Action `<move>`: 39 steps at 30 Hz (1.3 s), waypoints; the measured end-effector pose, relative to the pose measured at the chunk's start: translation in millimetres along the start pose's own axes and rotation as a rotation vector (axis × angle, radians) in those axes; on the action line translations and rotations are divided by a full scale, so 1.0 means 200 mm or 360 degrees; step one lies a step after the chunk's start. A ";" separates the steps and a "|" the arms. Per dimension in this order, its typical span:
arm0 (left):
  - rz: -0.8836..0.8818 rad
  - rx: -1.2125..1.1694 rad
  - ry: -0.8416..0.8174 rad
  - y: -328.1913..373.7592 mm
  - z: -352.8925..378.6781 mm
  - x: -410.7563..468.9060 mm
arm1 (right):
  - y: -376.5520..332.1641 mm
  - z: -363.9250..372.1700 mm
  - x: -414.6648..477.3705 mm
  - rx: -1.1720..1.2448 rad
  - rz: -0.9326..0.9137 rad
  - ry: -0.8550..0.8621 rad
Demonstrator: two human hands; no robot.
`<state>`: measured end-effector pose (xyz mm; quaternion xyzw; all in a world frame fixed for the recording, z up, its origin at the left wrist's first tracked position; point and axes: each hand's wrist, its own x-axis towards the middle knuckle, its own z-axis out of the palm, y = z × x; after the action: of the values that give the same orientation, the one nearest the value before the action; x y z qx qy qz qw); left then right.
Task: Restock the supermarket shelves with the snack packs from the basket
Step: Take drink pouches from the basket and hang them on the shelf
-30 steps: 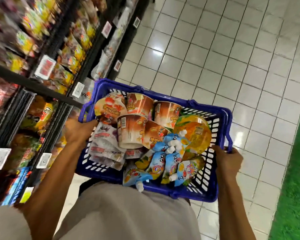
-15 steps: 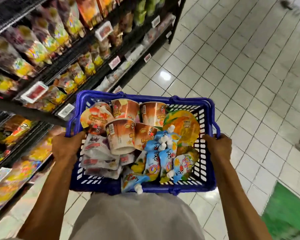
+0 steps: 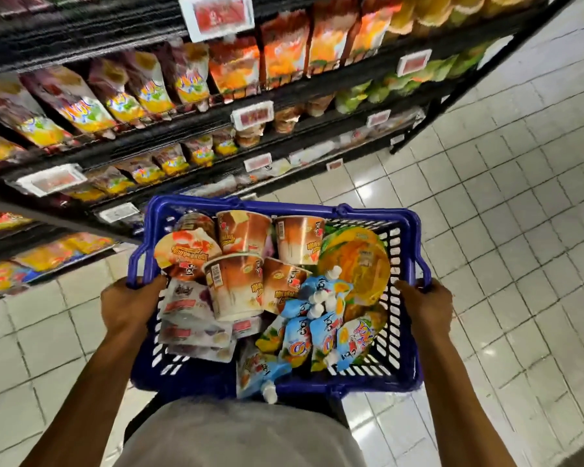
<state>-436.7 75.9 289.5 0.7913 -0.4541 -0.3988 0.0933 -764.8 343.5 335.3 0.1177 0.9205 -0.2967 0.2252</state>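
Shelves (image 3: pixel 182 144) fill the area ahead and left of the hands. They are tiered black racks packed with fruit-print bags facing out, so we take this aisle as the restock target. The view there is blurred and labels are unreadable. Tiled floor (image 3: pixel 486 230) runs ahead and right of the right hand.

The blue basket (image 3: pixel 169 375) sits between both hands, carried level in front of the body and well apart from the shelves. The left hand (image 3: pixel 129 305) grips the left rim with fingers curled over its edge. The right hand (image 3: pixel 425 305) grips the right rim the same way. We judge the two-sided hold is there because the load is heaped and a level carry stops it sliding. No pack is in either hand, so the task looks near its start, with the basket being brought up to the racks.

Inside the basket:
- **Brown cups** (image 3: pixel 240 288) lie tipped on their sides, most of them in the half far from the hands, leaning loosely on each other.
- **Orange-lidded tub** (image 3: pixel 354 264) leans by the wall ahead of the right hand.
- **White flat packs** (image 3: pixel 189 318) are piled just beside the left hand.
- **Blue spouted pouches** (image 3: pixel 317 325) bunch between the hands.
- **One pouch** (image 3: pixel 260 375) hangs over the near rim toward the body, and we think it is the likeliest to drop if the basket tilts.

Price tags (image 3: pixel 255 116) are clipped to the shelf edges.
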 end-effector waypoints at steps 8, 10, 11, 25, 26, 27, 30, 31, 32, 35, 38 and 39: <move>-0.0378 -0.0202 0.0171 -0.27 0.32 0.10 | -0.18 0.38 0.57 -0.0274 -0.0304 -0.0349; -0.0440 -0.0257 0.0189 -0.35 0.41 0.16 | -0.19 0.53 0.68 -0.0313 -0.0321 -0.0396; -0.0463 -0.0277 0.0206 -0.39 0.46 0.20 | -0.19 0.62 0.73 -0.0326 -0.0327 -0.0427; -0.0767 -0.0575 0.0319 -1.01 1.19 1.05 | 0.19 1.89 1.35 -0.0479 -0.0297 -0.0569; -0.0781 -0.0575 0.0326 -1.04 1.23 1.11 | 0.21 1.96 1.37 -0.0467 -0.0286 -0.0569; -0.0792 -0.0576 0.0326 -1.07 1.26 1.16 | 0.23 2.02 1.39 -0.0456 -0.0274 -0.0565; -0.0805 -0.0585 0.0321 -1.15 1.36 1.29 | 0.28 2.18 1.44 -0.0455 -0.0281 -0.0541; -0.0805 -0.0574 0.0320 -1.17 1.39 1.33 | 0.30 2.23 1.46 -0.0460 -0.0283 -0.0535; -0.0804 -0.0562 0.0317 -1.20 1.41 1.37 | 0.31 2.27 1.47 -0.0462 -0.0284 -0.0527; -0.0806 -0.0572 0.0317 -1.26 1.49 1.45 | 0.36 2.38 1.51 -0.0470 -0.0297 -0.0518; -0.0820 -0.0540 0.0314 -1.30 1.55 1.51 | 0.40 2.43 1.54 -0.0483 -0.0306 -0.0510; -0.0827 -0.0532 0.0302 -1.32 1.56 1.52 | 0.42 2.45 1.55 -0.0486 -0.0313 -0.0506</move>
<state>-408.4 51.8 -218.1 0.8881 -0.1542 -0.4027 0.1590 -837.1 142.1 -209.5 -0.0560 0.9147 -0.1894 0.3526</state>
